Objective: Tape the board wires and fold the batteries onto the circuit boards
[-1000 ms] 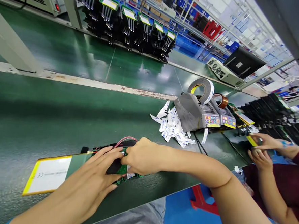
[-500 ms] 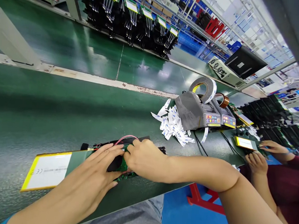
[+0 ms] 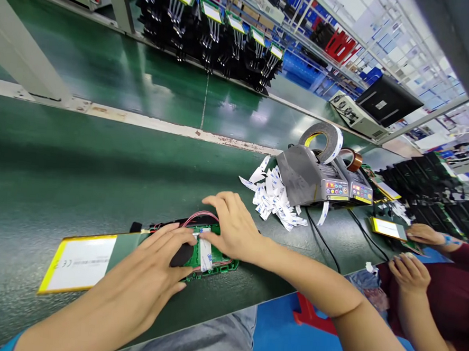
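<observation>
Tape (image 3: 206, 254) lies in the green case (image 3: 219, 249), low middle of the frame, near pink wires (image 3: 201, 213). The left hand (image 3: 149, 268) grips the case, maybe so it won't slide; the right hand (image 3: 236, 231) holds nothing, fingers spread, thumb by the tape. A flat pack (image 3: 81, 261) lies lower left on the tabletop (image 3: 59, 186).

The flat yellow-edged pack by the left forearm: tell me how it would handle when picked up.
The flat yellow-edged pack would probably be fairly stiff, judging by its straight edges. Being thin and broad, it might flex if lifted by one corner. Thin wires near its inner end may tug on the green frame.
</observation>
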